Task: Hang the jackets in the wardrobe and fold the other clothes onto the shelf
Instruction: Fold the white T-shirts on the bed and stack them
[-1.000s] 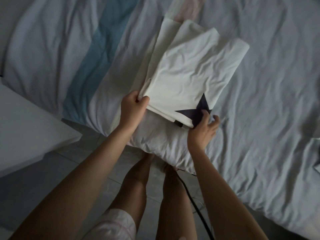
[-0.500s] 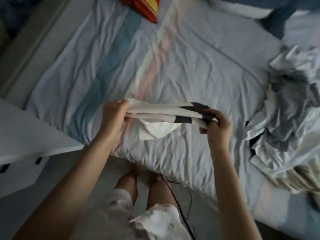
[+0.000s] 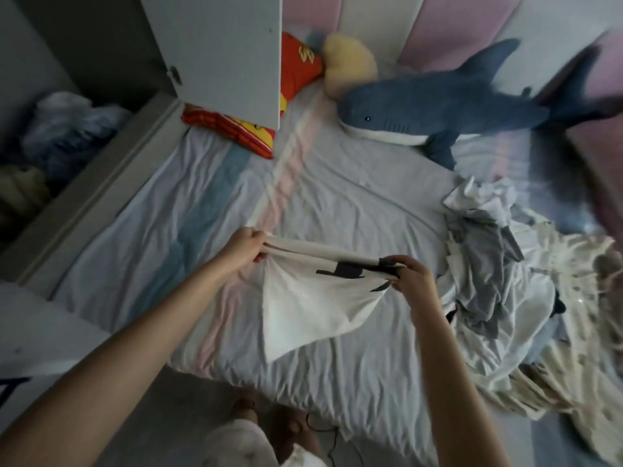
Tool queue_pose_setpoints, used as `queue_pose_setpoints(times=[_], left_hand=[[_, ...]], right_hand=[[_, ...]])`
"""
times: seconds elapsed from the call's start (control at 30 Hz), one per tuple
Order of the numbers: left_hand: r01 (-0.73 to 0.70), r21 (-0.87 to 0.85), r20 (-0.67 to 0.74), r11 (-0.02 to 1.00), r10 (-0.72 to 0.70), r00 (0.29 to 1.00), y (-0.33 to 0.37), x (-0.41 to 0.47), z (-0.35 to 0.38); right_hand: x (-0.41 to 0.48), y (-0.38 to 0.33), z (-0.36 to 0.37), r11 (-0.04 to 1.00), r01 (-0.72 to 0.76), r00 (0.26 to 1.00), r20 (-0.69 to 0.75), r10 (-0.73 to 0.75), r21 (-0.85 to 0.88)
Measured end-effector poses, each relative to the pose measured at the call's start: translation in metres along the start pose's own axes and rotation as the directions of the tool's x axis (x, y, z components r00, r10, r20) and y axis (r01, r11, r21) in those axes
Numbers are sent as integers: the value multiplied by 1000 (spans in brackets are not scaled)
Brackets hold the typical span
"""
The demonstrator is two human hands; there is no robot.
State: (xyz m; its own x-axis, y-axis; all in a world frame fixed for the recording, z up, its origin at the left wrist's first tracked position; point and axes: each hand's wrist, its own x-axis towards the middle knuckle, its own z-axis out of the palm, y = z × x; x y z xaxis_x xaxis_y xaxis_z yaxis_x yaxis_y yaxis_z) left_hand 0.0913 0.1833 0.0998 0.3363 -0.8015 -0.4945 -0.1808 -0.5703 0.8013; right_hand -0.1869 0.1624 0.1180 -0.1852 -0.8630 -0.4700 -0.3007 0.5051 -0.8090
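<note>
A folded white T-shirt with a dark star print [image 3: 313, 298] hangs in the air above the bed [image 3: 337, 197]. My left hand [image 3: 244, 246] pinches its left end and my right hand [image 3: 411, 274] pinches its right end at the dark print. A loose flap of the shirt droops below the held edge. A pile of unfolded grey and white clothes [image 3: 499, 264] lies on the bed to the right of my right hand.
An open white wardrobe door [image 3: 219, 52] juts over the bed's upper left. Inside the wardrobe at the far left sits crumpled clothing [image 3: 64, 129]. A blue plush shark [image 3: 438, 102], a red cushion [image 3: 296, 75] and a yellow cushion [image 3: 350, 62] lie by the headboard.
Both hands lifted the folded shirt off the bed and raised it. My view tilted up, bringing the wardrobe door, plush shark and clothes pile into sight.
</note>
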Motion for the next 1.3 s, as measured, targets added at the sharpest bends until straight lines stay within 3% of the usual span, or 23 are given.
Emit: queue_pose_setpoints(times=[0.2,0.5,0.67,0.8,0.87,0.97,1.0,1.03,1.07,1.13,1.17,1.23,1.3], left_hand=[[-317,154,-47,936,328,944,46,55,-7],[-213,470,-2,857,242,970,-73,150,-4],[-40,549,0,835,49,999,-235,158,8],[58,539,-66,840,-27,997,-337,124,9],[78,515,-80,853,-43,996,-370,102,13],[105,456,-162,884,-33,986,-401,79,14],[82,432,-178,898,-4,984,-405,75,17],[75,388,-223,918,15,975,-405,73,19],[67,324,-282,944,29,959,-403,72,22],[37,189,-390,981,40,920,-401,69,30],[24,160,-418,987,45,908,-400,67,34],[-5,127,-424,992,59,904,-402,65,38],[0,133,-428,991,57,902,-407,65,42]], right_hand=[[39,-28,9,974,226,972,-78,-223,20],[91,72,117,967,168,984,-23,-176,-190],[87,216,179,869,48,968,237,80,-493],[56,288,195,838,36,911,363,196,-544],[42,307,189,799,63,851,451,270,-598],[47,311,192,639,148,668,552,498,-755],[56,305,193,587,191,652,548,523,-787],[69,296,201,553,244,683,546,485,-797],[82,285,210,558,264,763,524,378,-787],[114,256,234,692,260,895,436,88,-673],[133,240,249,740,317,915,397,-73,-594],[176,214,283,697,484,870,378,-318,-528],[212,193,315,587,568,823,421,-382,-577]])
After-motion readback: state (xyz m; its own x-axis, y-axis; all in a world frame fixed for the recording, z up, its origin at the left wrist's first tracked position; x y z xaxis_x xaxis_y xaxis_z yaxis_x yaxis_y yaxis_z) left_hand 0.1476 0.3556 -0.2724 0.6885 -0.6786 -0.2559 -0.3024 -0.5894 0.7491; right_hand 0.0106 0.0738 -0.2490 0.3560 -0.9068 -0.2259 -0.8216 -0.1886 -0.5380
